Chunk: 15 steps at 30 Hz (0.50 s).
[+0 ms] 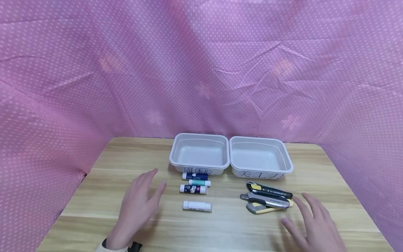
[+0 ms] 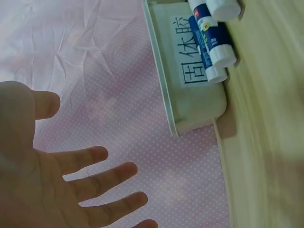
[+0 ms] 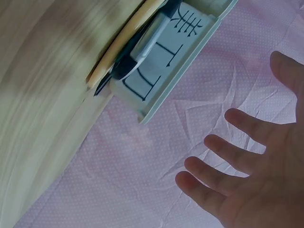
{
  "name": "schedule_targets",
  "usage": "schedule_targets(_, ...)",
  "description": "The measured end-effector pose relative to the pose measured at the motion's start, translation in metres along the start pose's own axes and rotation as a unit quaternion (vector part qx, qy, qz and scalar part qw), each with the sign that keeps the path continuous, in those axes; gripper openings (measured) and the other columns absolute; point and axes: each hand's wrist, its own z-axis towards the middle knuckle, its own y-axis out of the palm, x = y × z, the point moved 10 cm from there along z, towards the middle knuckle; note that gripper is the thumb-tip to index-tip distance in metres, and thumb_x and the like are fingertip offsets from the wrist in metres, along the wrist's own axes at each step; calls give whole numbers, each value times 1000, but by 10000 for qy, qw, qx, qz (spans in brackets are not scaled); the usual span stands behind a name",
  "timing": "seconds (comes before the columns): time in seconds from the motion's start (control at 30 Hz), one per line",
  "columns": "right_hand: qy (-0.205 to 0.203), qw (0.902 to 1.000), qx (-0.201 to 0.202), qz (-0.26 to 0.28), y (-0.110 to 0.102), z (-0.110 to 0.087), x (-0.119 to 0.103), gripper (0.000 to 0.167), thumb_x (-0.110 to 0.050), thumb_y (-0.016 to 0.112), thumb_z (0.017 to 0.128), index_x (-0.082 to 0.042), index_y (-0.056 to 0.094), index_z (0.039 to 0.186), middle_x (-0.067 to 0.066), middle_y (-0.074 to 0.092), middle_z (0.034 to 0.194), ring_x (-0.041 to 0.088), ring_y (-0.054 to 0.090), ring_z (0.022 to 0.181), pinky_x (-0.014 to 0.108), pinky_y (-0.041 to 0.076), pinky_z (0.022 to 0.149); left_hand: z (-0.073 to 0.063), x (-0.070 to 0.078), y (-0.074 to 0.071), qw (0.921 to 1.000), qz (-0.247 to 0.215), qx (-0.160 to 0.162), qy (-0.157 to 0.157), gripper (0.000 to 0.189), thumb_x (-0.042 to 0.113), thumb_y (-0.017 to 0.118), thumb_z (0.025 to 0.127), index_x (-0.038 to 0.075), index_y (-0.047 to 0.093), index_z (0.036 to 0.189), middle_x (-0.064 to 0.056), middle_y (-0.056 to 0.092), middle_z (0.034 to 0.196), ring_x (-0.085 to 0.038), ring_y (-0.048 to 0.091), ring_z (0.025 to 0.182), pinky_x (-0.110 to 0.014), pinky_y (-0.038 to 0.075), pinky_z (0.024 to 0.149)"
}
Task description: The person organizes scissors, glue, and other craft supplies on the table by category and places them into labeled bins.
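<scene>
My left hand hovers left of several glue sticks, its fingers spread and nothing in them. Nearest the front lies a white glue stick; behind it come a dark blue one, a green-labelled one and another blue one by the left box. Over on the right, my right hand is held with fingers apart, just beside a small pile of utility knives. That pile has a black and yellow knife, a silver-grey knife and a yellow and grey knife.
Two white plastic boxes stand side by side at the back: the left box and the right box, each with a Chinese label on its front. They rest on a wooden table. A pink dotted curtain hangs behind and around.
</scene>
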Motion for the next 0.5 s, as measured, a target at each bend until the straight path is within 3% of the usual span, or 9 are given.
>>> schedule_targets(0.23, -229, 9993, 160, 236, -3, 7, -15, 65, -42, 84, 81, -4, 62, 129, 23, 57, 133, 47, 51, 119, 63, 44, 92, 22, 5, -6, 9993, -370, 35, -26, 63, 52, 50, 104, 9, 50, 150, -20, 52, 150, -43, 46, 139, -67, 37, 112)
schedule_targets(0.5, -544, 9981, 114, 250, 1, 14, -39, 62, -40, 83, 82, -2, 64, 127, 15, 61, 130, 39, 57, 116, 54, 47, 92, 46, 4, -5, 9951, -975, 133, -114, 61, 50, 51, 105, 7, 52, 148, -17, 54, 149, -40, 48, 139, -62, 38, 115)
